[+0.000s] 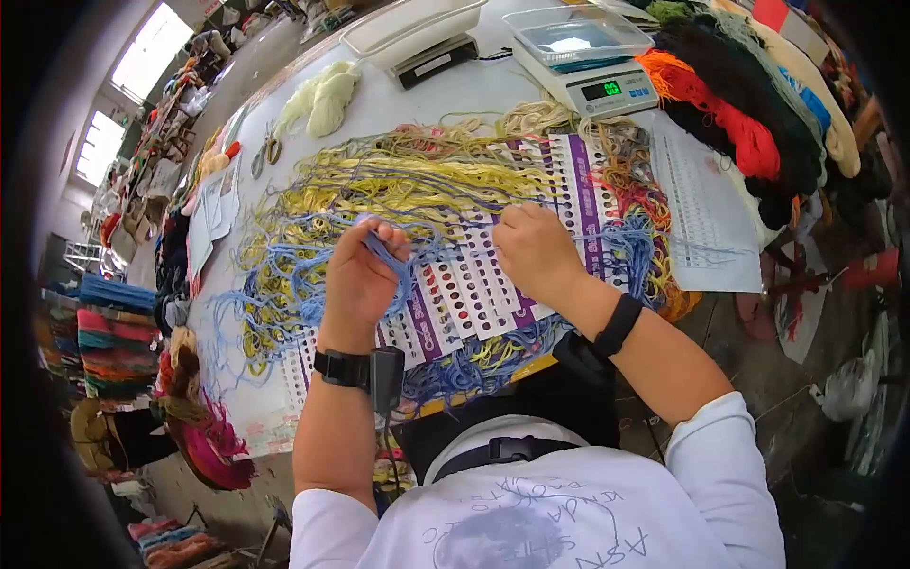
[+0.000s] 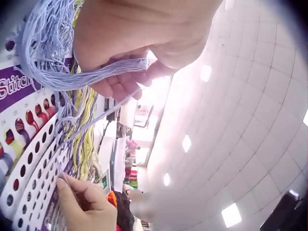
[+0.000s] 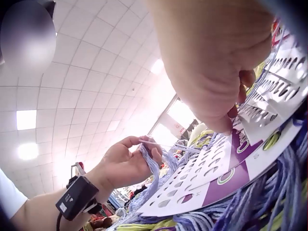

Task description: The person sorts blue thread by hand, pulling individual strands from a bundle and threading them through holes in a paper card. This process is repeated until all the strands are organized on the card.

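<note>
In the head view, the punched cards [image 1: 586, 175] lie on the counter [image 1: 417, 104], rows of holes facing up. Over the left part of the punched cards, the person's left hand [image 1: 365, 275] grasps a light-blue bundle [image 1: 393, 267], its fingers curled round it. Over their middle is the right hand [image 1: 536, 248], its back to the camera; what its fingers hold cannot be told from this angle. Yellow threads [image 1: 408, 180] cover the far side of the punched cards, close enough that a loose blue end could probably snag there. Scissors [image 1: 274, 150] lie beyond their far left corner.

In the left wrist view, a thin strand [image 2: 109, 110] runs from the left hand down to the punched cards, where the right hand's thumb and finger pinch it. The bundle hangs in a loop from the left grip. Light, even tension would likely suit this strand: enough to hold it straight without dragging more threads out of the loop.

In the right wrist view, the strand slants from the left hand toward the punched cards, and the right fingertips reach low beside a purple band, their grip hidden. A pinch near the holes should give finer control, with the bundle held clear above.
</note>
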### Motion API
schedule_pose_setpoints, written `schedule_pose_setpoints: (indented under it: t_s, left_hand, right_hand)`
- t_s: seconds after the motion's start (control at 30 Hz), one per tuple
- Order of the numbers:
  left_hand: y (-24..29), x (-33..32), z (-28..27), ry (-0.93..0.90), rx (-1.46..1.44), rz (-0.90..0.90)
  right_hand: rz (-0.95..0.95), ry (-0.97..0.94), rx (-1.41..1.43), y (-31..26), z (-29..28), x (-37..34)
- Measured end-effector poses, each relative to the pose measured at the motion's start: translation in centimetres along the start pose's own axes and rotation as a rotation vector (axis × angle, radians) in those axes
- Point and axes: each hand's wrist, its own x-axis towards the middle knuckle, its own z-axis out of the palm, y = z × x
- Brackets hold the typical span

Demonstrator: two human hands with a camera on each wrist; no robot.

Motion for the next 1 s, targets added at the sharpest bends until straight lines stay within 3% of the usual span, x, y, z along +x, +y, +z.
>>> schedule_pose_setpoints:
  t_s: [0.07, 0.1, 0.17, 0.2, 0.27, 0.3, 0.4, 0.43, 0.5, 0.57, 0.6, 0.67, 0.77, 0.87, 0.93, 1.0]
  left_hand:
    - [-0.8, 0.2, 1.1, 0.047, -0.024, -0.046]
    - [-1.3, 0.3, 1.9, 0.015, 0.187, -0.089]
    - [-2.8, 0.6, 3.8, -0.051, 0.550, -0.156]
    - [-3.6, 0.8, 4.1, -0.053, 0.550, -0.158]
    - [-4.9, 1.3, 4.1, -0.078, 0.904, -0.133]
    - [-5.3, 1.5, 3.9, -0.048, 0.989, -0.124]
    - [-3.7, 1.6, 1.6, -0.015, 0.980, -0.055]
    - [-2.6, 1.4, 0.8, 0.037, 0.830, 0.021]
    - [1.2, 0.6, -0.4, 0.171, 0.715, -0.076]
    - [6.2, 1.2, -5.4, 0.102, 0.603, -0.178]
    - [7.0, 1.2, -4.9, 0.101, 0.609, -0.185]
    - [8.7, 0.7, -3.0, 0.283, 0.647, -0.049]
    - [7.6, 0.8, -1.4, 0.208, 0.814, -0.082]
    - [5.5, 0.7, -1.3, 0.167, 0.799, -0.001]
    - [4.2, 0.3, -1.6, 0.175, 0.790, -0.002]
    - [2.7, -0.2, -1.4, 0.187, 0.705, -0.060]
  right_hand:
    - [-0.046, 0.080, 0.014, -0.2, -0.1, 0.3]
    - [-0.044, 0.081, 0.009, -0.2, -0.1, 0.6]
    - [0.172, 0.001, 0.300, -0.6, -0.1, 1.1]
    - [0.175, 0.000, 0.299, -0.8, -0.4, 1.2]
    - [0.363, -0.168, 0.577, -1.6, -1.8, 1.7]
    - [0.367, -0.166, 0.576, -1.5, -1.7, 1.5]
    - [0.383, -0.164, 0.554, -0.5, 0.2, 0.3]
    - [0.320, -0.151, 0.501, 0.1, 1.1, -0.5]
    - [0.263, -0.151, 0.442, 0.6, 1.8, -1.0]
    - [0.280, -0.143, 0.437, 0.5, 2.1, -1.1]
    - [0.292, -0.136, 0.428, 0.4, 2.3, -1.2]
    - [0.297, -0.124, 0.398, 0.1, 2.4, -0.9]
    - [0.370, -0.171, 0.366, -0.2, 2.0, -0.6]
    - [0.471, -0.197, 0.458, 0.4, 1.3, -0.1]
    - [0.639, -0.180, 0.651, 0.6, 0.5, 0.2]
    - [0.632, -0.106, 0.688, 0.7, 0.4, 0.1]
